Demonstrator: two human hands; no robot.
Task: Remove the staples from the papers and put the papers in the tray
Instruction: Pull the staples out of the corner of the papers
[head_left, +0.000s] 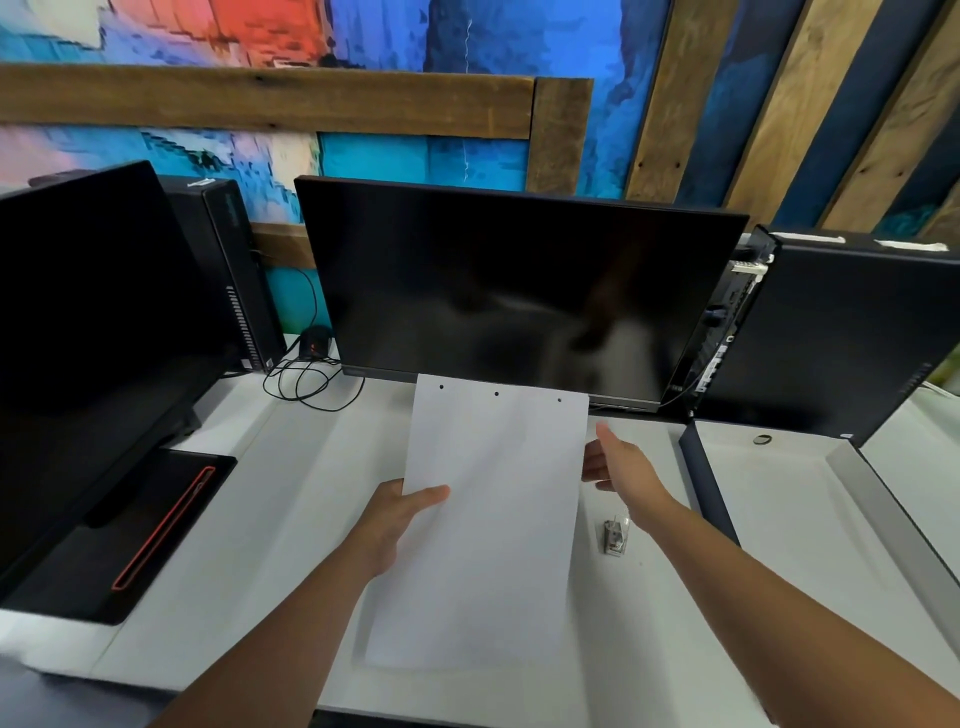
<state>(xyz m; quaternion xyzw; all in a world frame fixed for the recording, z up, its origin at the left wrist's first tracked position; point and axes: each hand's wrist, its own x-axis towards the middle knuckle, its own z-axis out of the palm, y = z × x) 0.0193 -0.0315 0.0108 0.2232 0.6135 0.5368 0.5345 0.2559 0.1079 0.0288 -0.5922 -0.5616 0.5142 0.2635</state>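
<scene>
Papers (493, 519) are lifted over the desk (291, 493), pinched at the left edge by my left hand (395, 514), probably so I can inspect them. My right hand (623, 467), fingers straight and holding nothing, hovers beside their right edge, with the tray (779, 519) just beyond.

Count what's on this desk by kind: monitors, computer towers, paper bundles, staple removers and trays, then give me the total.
Monitors: 2
Computer towers: 2
Paper bundle: 1
Staple remover: 1
Tray: 1
Total: 7
</scene>
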